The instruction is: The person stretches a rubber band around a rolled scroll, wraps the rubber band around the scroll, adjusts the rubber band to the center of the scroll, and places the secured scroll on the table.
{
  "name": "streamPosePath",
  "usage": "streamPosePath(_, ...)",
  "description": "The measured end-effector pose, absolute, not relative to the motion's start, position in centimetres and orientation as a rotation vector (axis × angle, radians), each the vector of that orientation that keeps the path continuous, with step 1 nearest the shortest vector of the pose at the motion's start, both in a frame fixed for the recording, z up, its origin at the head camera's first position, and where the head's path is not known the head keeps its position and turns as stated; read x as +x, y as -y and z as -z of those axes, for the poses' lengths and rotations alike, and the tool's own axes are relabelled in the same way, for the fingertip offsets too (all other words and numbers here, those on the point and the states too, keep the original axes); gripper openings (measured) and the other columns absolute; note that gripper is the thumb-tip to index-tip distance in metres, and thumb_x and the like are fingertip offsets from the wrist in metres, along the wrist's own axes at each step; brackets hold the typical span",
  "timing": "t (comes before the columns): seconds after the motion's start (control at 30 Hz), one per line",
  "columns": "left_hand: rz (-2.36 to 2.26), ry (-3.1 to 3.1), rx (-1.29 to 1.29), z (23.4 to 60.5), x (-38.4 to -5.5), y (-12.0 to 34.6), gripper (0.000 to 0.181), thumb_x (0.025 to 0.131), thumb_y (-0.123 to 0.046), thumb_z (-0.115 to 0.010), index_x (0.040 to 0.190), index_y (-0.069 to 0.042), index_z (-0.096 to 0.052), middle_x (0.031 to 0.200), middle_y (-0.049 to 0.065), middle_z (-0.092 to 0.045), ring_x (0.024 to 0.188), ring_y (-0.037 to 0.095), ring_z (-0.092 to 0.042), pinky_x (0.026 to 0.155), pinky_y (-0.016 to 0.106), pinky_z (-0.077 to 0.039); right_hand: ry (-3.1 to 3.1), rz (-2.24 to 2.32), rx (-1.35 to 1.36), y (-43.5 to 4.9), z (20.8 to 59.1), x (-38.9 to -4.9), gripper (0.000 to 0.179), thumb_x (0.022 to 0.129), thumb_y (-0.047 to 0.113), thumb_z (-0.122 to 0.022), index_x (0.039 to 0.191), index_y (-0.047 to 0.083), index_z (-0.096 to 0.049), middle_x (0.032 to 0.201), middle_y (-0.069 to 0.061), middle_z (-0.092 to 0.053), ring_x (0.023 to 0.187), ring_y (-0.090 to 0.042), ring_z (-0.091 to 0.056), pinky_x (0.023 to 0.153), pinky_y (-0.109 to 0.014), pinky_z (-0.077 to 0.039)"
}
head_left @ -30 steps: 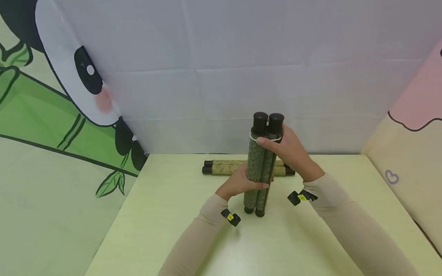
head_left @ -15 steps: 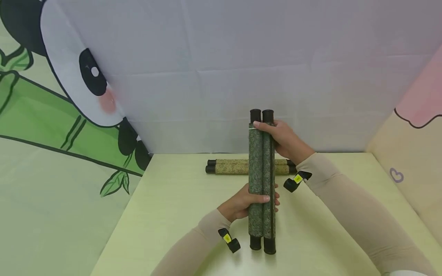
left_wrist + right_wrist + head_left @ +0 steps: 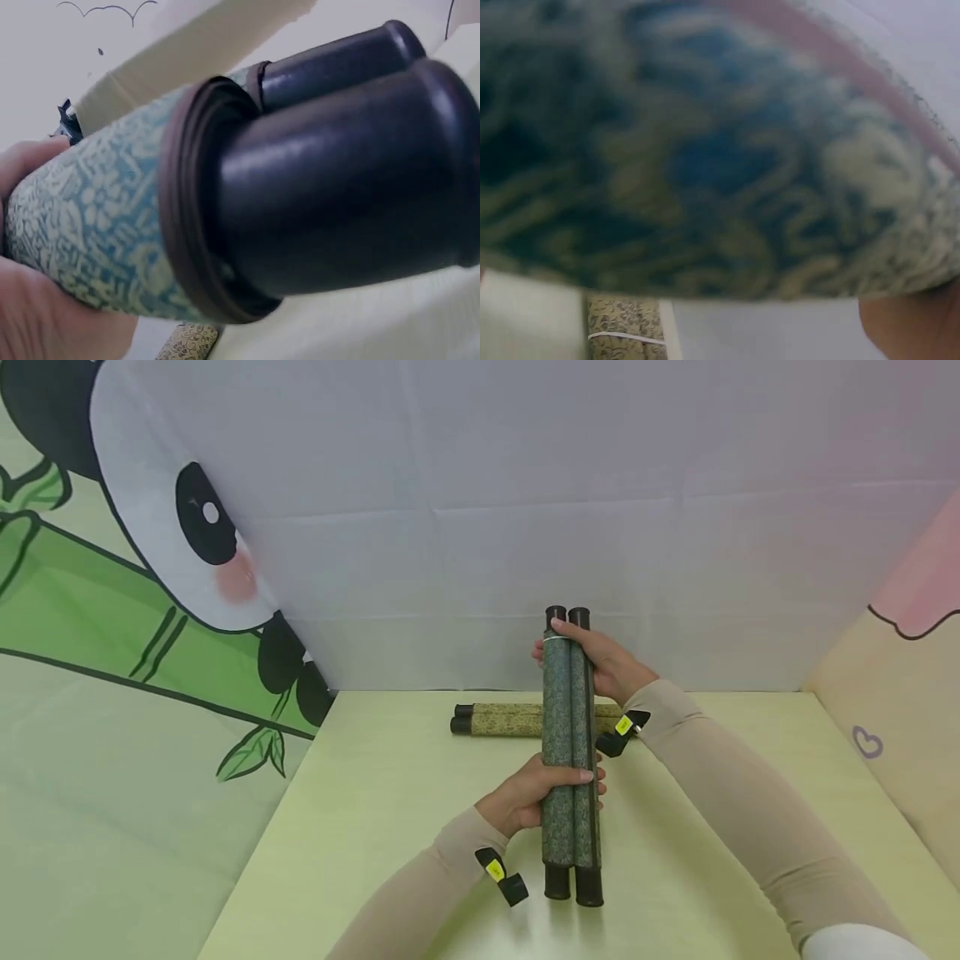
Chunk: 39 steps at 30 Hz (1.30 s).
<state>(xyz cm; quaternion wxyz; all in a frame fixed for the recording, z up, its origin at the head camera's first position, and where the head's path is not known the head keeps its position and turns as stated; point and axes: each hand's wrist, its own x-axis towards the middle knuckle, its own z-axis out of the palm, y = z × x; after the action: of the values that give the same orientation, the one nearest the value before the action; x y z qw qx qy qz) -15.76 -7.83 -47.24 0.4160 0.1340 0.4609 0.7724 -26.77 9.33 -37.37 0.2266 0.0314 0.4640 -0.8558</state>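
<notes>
Both hands hold a rolled-up scroll made of two side-by-side rolls in blue-green patterned brocade, with black knobs at top and bottom. It is held lengthwise over the table. My left hand grips it below the middle, thumb across the front and fingertips showing past the right side. Near the top, my right hand wraps round from the right, its thumb at a thin white band and its fingertips peeking out at the left. Close up in the left wrist view are the black knobs and layered roll edge.
A second scroll, gold-patterned with black knobs, lies crosswise at the back of the pale table, partly hidden behind the held one. Right behind the table hangs a whitish cloth. Cartoon-printed panels flank it at left and right.
The scroll has swung from a steep tilt, its top towards me, to lie lengthwise in view, its lower end nearer. My right hand's fingers now show at its left side; both hands keep hold.
</notes>
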Motion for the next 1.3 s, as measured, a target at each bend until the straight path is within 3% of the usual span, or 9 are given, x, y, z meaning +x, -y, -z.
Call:
streamPosePath(0.27, -1.906, -1.146, 0.253, 47.2, -15.8, 7.9, 0.037, 0.094, 0.0, -0.062, 0.13, 0.0, -0.054, 0.112, 0.01, -0.067, 0.098, 0.021, -0.069, 0.093, 0.045, -0.056, -1.242, 2.367, 0.143, -9.6, 39.6, -27.0, 0.063, 0.101, 0.035, -0.066, 0.149, 0.0, -0.044, 0.114, -0.011, -0.072, 0.105, -0.023, -0.07, 0.095, -0.038, -0.056)
streamPosePath(0.43, -1.894, -1.154, 0.221, 47.6, -15.6, 8.0, 0.037, 0.094, -0.001, -0.062, 0.13, 0.0, -0.052, 0.111, 0.01, -0.067, 0.097, 0.021, -0.069, 0.092, 0.044, -0.057, -1.249, 2.333, 0.106, -9.7, 40.9, -26.7, 0.044, 0.103, 0.039, -0.061, 0.129, 0.004, -0.063, 0.11, -0.007, -0.072, 0.092, -0.018, -0.071, 0.075, -0.034, -0.058)
streamPosePath(0.5, -1.889, -1.153, 0.21, 47.8, -15.6, 8.0, 0.038, 0.094, -0.001, -0.062, 0.131, -0.001, -0.051, 0.111, 0.011, -0.067, 0.097, 0.021, -0.069, 0.091, 0.043, -0.057, -1.25, 2.32, 0.072, -9.7, 41.3, -26.6, 0.038, 0.104, 0.041, -0.058, 0.118, 0.007, -0.068, 0.107, -0.005, -0.072, 0.089, -0.017, -0.07, 0.072, -0.034, -0.057)
streamPosePath(0.6, -1.893, -1.161, 0.199, 47.8, -15.6, 8.1, 0.036, 0.095, -0.001, -0.062, 0.129, -0.003, -0.051, 0.109, 0.011, -0.067, 0.096, 0.021, -0.07, 0.087, 0.041, -0.058, -1.26, 2.311, -0.001, -9.4, 41.7, -26.2, 0.036, 0.106, 0.042, -0.053, 0.114, 0.009, -0.068, 0.106, -0.005, -0.071, 0.091, -0.017, -0.068, 0.072, -0.035, -0.056)
streamPosePath(0.9, -1.888, -1.142, 0.243, 47.9, -15.5, 8.8, 0.028, 0.095, -0.002, -0.06, 0.123, -0.005, -0.055, 0.108, 0.01, -0.066, 0.095, 0.021, -0.069, 0.087, 0.041, -0.057, -1.272, 2.328, 0.065, -8.4, 41.8, -25.1, 0.04, 0.104, 0.039, -0.058, 0.124, 0.004, -0.061, 0.116, -0.01, -0.071, 0.105, -0.02, -0.069, 0.079, -0.037, -0.056)
streamPosePath(1.17, -1.853, -1.066, 0.295, 47.2, -14.7, 9.7, 0.033, 0.098, 0.0, -0.054, 0.131, -0.001, -0.053, 0.111, 0.007, -0.065, 0.097, 0.018, -0.067, 0.091, 0.04, -0.056, -1.104, 2.382, 0.046, -9.4, 40.3, -24.9, 0.074, 0.103, 0.049, -0.056, 0.158, 0.008, -0.026, 0.118, -0.013, -0.068, 0.107, -0.025, -0.069, 0.083, -0.042, -0.055)
streamPosePath(1.3, -1.839, -1.064, 0.308, 46.8, -14.0, 9.8, 0.03, 0.098, 0.0, -0.054, 0.128, -0.004, -0.055, 0.111, 0.007, -0.064, 0.096, 0.018, -0.067, 0.088, 0.039, -0.056, -1.103, 2.434, 0.108, -9.5, 39.6, -25.0, 0.077, 0.102, 0.039, -0.063, 0.16, 0.007, -0.023, 0.113, -0.016, -0.07, 0.104, -0.027, -0.07, 0.082, -0.041, -0.058)
